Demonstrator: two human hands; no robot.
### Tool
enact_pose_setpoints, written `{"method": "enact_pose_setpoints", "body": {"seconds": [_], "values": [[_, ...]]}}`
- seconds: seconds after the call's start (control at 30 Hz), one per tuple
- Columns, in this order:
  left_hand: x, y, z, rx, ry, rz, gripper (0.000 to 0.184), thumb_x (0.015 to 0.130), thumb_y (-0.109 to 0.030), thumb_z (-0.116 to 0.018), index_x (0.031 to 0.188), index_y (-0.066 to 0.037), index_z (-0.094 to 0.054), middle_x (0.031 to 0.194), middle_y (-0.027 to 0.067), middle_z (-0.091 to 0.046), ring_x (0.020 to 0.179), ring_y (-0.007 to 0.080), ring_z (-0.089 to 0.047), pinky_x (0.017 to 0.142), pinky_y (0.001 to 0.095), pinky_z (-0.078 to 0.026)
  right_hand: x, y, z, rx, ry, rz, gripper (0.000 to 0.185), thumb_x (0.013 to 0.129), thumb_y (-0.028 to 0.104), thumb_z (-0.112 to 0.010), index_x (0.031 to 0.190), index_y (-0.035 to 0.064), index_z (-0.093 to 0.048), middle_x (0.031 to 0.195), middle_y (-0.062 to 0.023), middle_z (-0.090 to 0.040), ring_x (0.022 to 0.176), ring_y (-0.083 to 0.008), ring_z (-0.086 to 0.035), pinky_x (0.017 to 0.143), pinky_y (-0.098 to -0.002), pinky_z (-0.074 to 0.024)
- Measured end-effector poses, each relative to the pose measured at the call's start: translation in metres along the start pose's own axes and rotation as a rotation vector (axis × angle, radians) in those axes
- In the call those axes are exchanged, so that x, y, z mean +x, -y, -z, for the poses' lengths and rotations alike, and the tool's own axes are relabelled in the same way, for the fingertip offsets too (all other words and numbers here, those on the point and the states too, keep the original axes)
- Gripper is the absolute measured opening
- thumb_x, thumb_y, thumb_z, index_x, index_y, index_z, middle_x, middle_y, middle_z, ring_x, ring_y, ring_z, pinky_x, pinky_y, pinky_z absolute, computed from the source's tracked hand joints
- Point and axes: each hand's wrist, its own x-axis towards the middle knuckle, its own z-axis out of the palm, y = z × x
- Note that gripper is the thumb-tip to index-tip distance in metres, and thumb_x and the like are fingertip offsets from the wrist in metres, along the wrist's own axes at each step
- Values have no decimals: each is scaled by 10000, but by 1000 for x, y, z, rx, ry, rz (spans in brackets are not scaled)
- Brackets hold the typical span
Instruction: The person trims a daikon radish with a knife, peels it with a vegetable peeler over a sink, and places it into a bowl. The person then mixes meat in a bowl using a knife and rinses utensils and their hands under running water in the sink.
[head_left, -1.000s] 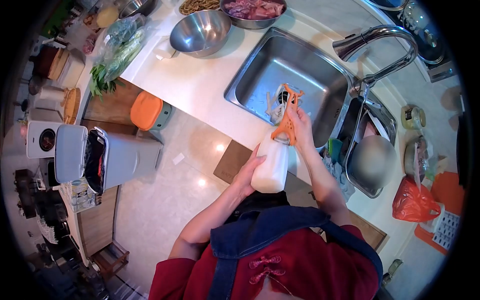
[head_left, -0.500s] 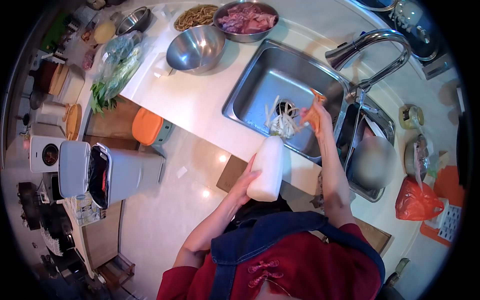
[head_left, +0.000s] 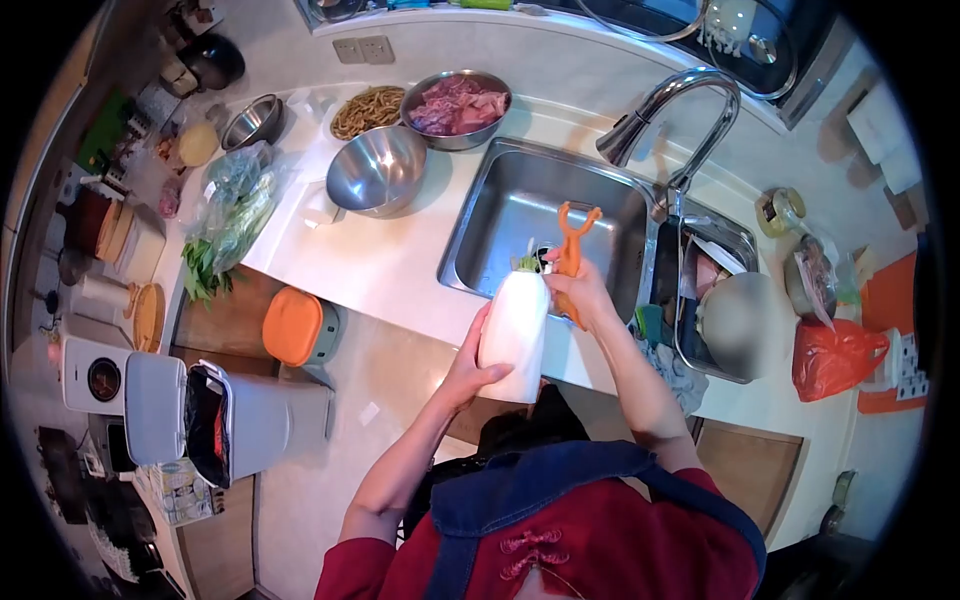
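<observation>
My left hand (head_left: pixel 470 372) is closed round a thick white daikon radish (head_left: pixel 514 338), which stands nearly upright at the sink's front edge with its green stem stub at the top. In my right hand (head_left: pixel 588 292) is an orange Y-shaped peeler (head_left: pixel 571 240), its blade end pointing up and away from me. The hand is close beside the radish's upper end; whether it touches it I cannot tell. Behind them lies the steel sink (head_left: pixel 505 195), where the radish hides most of the pale peelings around the drain.
A curved faucet (head_left: pixel 712 100) arches over the sink's right side. Left of the sink are an empty steel bowl (head_left: pixel 376 172), a bowl of raw meat (head_left: pixel 458 106) and bagged greens (head_left: pixel 235 205). A dish rack (head_left: pixel 738 372) stands right; an open bin (head_left: pixel 275 420) stands left.
The peeler has swung from over the sink to beside the radish and now points up. The radish is more upright and covers the peelings. The head view has tilted up.
</observation>
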Motion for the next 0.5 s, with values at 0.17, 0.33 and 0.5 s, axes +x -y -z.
{"method": "enact_pose_setpoints", "body": {"seconds": [0.17, 0.33, 0.5], "values": [[11, -1, 24, -106, 26, 48, 986, 602, -268, -676, 1403, -97, -126, 1397, 123, -242, 1284, 243, -262, 1033, 352, -244, 50, -31, 50, 17, -305, -28, 214, 739, -31, -561, 940, 8, -498, 674, -51, -528, 522, -131, -521, 488, -249, -425], [32, 2, 61, -156, 28, 137, 1008, 587, -309, -645, 1406, -73, -106, 1423, 132, -201, 1306, 243, -230, 1045, 343, -220, 123, -132, 146, -780, -288, -21, 388, 734, 94, -651, 1080, 4, -503, 750, -93, -581, 588, -186, -570, 522, -288, -461], [49, -13, 80, 26, 19, 190, 1035, 542, -348, -680, 1395, -58, -170, 1403, 135, -255, 1299, 240, -242, 1049, 331, -194, 44, -58, 129, -1010, -436, 265, 265, 761, 114, -600, 1001, 5, -574, 1041, -172, -561, 958, -354, -529, 803, -405, -435]]}}
